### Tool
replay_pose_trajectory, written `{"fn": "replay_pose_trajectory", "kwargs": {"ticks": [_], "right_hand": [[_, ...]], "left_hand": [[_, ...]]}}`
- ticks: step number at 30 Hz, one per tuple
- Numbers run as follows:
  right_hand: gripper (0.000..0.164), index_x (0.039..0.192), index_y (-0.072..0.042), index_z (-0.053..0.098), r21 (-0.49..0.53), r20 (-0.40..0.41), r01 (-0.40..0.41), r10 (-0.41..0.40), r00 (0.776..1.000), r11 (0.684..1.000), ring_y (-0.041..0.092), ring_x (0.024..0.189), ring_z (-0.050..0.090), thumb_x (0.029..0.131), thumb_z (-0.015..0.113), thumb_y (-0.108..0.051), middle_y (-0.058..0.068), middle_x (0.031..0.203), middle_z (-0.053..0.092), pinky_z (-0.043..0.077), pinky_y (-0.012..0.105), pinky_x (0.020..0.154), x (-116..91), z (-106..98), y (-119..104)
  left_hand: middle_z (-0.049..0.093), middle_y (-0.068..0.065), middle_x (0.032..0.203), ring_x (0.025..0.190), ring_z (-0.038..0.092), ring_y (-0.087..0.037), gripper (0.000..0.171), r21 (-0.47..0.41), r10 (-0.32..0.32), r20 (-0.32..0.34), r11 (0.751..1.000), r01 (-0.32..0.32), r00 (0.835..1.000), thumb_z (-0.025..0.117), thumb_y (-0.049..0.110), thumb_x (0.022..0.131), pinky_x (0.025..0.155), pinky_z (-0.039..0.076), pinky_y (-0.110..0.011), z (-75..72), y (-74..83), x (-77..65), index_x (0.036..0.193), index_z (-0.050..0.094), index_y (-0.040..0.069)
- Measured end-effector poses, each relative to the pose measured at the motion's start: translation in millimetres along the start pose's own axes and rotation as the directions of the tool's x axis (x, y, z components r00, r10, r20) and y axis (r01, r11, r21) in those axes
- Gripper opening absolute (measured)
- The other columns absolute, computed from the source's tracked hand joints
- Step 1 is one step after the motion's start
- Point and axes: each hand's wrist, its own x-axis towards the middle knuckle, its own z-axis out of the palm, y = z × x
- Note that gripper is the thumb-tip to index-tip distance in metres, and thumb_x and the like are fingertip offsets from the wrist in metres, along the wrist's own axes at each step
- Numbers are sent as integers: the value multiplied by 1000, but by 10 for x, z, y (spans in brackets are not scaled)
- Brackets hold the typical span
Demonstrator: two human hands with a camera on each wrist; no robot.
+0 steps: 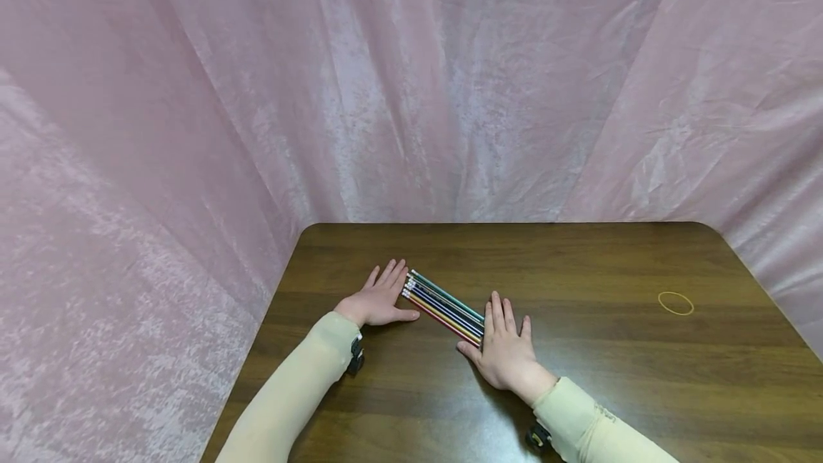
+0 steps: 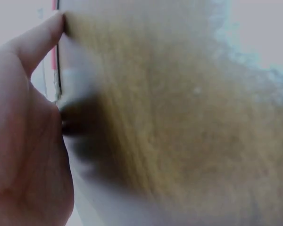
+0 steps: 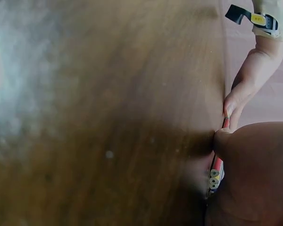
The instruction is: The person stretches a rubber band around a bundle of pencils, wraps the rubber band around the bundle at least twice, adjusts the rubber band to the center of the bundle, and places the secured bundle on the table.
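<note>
Fingers straight, the left hand [image 1: 378, 302] and right hand [image 1: 504, 356] are bracketing pencils [image 1: 446, 309] lying nearer the worktop's [image 1: 611, 363] left edge; a yellow rubber band [image 1: 675, 293] is lying toward its right edge.

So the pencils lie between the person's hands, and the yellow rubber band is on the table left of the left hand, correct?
No: the yellow rubber band is on the wooden table, but right of the right hand, as the head view shows. The pencils lie between that hand and the left hand.
</note>
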Motion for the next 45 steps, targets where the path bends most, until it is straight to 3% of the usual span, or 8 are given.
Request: {"fn": "replay_pose_trajectory", "kwargs": {"ticks": [4,14,20,25,31,35,40,45], "right_hand": [[105,164,11,20,29,-7,5,-5,1000,1000,46,162,5,106,39,-74,27,176,0,8,74,122,-42,-44,-16],[102,164,11,23,57,8,8,-9,1000,998,48,161,7,106,45,-70,28,176,3,9,74,121,-65,-111,-46],[99,164,11,20,64,35,-7,5,999,998,49,161,6,107,50,-64,29,175,2,7,72,122,-60,-171,-61],[100,165,11,18,40,45,-10,8,999,999,48,161,6,107,45,-67,29,175,1,9,72,122,-57,-148,-51],[99,163,12,23,57,40,-10,8,999,998,50,160,11,107,50,-64,30,174,7,11,73,122,-70,-201,-79],[99,164,12,22,58,34,-4,2,999,998,49,161,9,107,46,-65,30,175,6,10,73,122,-63,-166,-67],[91,165,11,19,35,36,20,-21,999,999,47,161,6,112,38,-60,29,175,2,10,72,122,-33,-96,-20],[81,165,11,20,-20,70,51,-49,996,999,49,161,6,114,41,-49,28,175,5,13,70,123,81,-151,68]], "left_hand": [[-14,-12,178,162,-19,-29,121,-72,17,7,997,-16,1000,51,82,96,126,-13,-55,10,-96,42,170,-3,5],[-16,-6,178,161,-23,-25,115,-93,29,56,995,-24,998,60,73,98,126,-12,-55,3,-127,131,171,-2,9],[-18,-5,178,161,-23,-23,109,-61,31,54,998,-28,998,58,67,102,126,-14,-52,5,-60,103,171,-3,9],[-12,-11,179,163,-18,-29,106,-49,40,47,998,-38,998,57,64,104,127,-11,-55,-45,16,31,170,1,3],[-12,-9,179,162,-18,-29,105,-71,80,16,994,-79,997,53,68,104,125,-15,-55,33,-76,23,171,3,5],[-11,-10,179,163,-17,-30,102,-62,60,28,996,-58,998,50,67,106,126,-13,-56,32,-49,-28,171,4,3],[-15,-7,178,162,-20,-25,104,-10,22,32,1000,-21,999,43,73,105,126,-12,-55,176,-108,-59,171,0,6],[-13,-8,179,162,-19,-26,101,-6,-7,18,1000,7,1000,41,72,106,127,-11,-55,212,-61,-166,171,1,6]]}}
